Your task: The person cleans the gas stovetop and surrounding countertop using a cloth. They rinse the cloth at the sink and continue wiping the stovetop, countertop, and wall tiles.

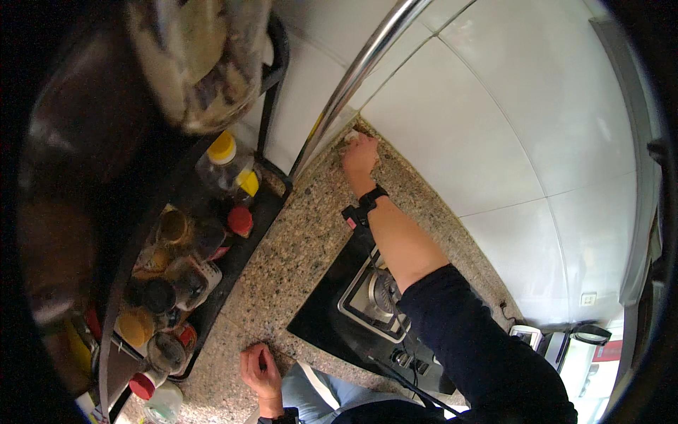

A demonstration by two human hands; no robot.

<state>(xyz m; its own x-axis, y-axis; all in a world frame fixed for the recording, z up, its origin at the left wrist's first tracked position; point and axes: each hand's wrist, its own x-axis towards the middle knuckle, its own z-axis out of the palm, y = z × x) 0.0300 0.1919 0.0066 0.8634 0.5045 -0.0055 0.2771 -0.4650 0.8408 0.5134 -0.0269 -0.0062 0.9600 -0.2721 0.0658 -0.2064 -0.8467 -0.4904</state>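
My right hand (361,159) reaches to the far corner of the speckled granite countertop (286,249), where the two tiled walls meet. Its fingers press down on a small, pale wad, perhaps a cloth or tissue (351,137), mostly hidden under the hand. My left hand (260,371) is at the counter's front edge, with loosely curled fingers and nothing visible in it. Beneath my right forearm is a black gas hob (328,302), with its burner (384,291) partly covered by the sleeve.
A black rack (270,212) on the left holds several jars and bottles, including a yellow-capped bottle (222,159). Above it, a large clear container (212,69) looms close. A metal rail (365,58) crosses overhead. Dark cables (389,297) hang across the hob. A wall socket (588,299) is at right.
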